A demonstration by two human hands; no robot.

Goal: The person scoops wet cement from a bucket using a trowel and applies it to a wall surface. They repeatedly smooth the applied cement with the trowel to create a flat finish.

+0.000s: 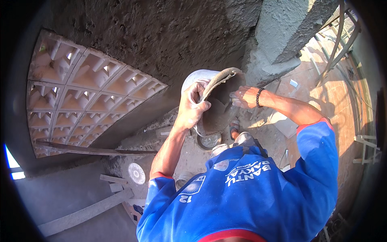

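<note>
My left hand (194,103) grips the near side of a whitish bucket (196,76) at its thick, mortar-crusted rim, holding it tilted with the opening toward the right. My right hand (243,97) reaches into the mouth of the bucket, its fingers closed on something greyish that is mostly hidden, possibly a tool. Grey mortar residue coats the inside of the bucket. Behind it rises a rough cement-plastered wall (161,32).
A vent-block panel (84,94) fills the left. A plank (100,150) crosses below it. On the floor are a round bowl (209,141), a white disc (136,173) and boards (88,211). A rough concrete column (278,32) stands upper right; bent poles (338,48) are at far right.
</note>
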